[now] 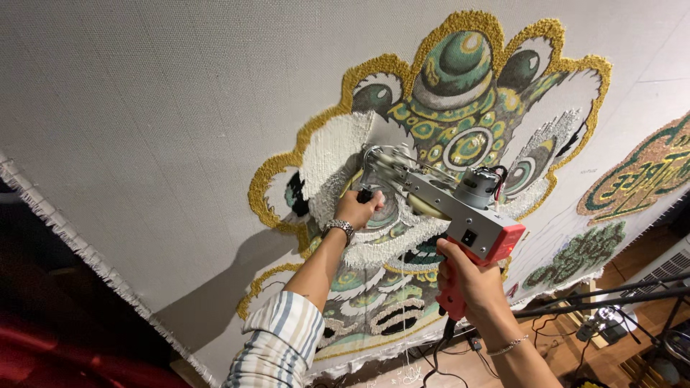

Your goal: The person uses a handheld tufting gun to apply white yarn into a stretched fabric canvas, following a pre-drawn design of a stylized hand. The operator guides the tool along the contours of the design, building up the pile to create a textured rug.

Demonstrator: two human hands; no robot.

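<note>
A tufting gun [460, 208] with a grey metal body and red handle is pressed nose-first against a stretched grey cloth [158, 115]. My right hand [467, 280] grips the red rear handle. My left hand [357, 208], with a metal watch on the wrist and a striped sleeve, holds the black front grip near the needle. The needle end [370, 156] sits at the white tufted patch [334, 154] of a large gold, green and white lion-head design [467, 93].
Two more tufted green-and-gold motifs [640, 176] lie on the cloth to the right. The frame's tack-strip edge [72, 241] runs along the lower left. A black tripod [604, 294], cables and a wooden floor [560, 345] are at the lower right; red fabric [65, 359] at lower left.
</note>
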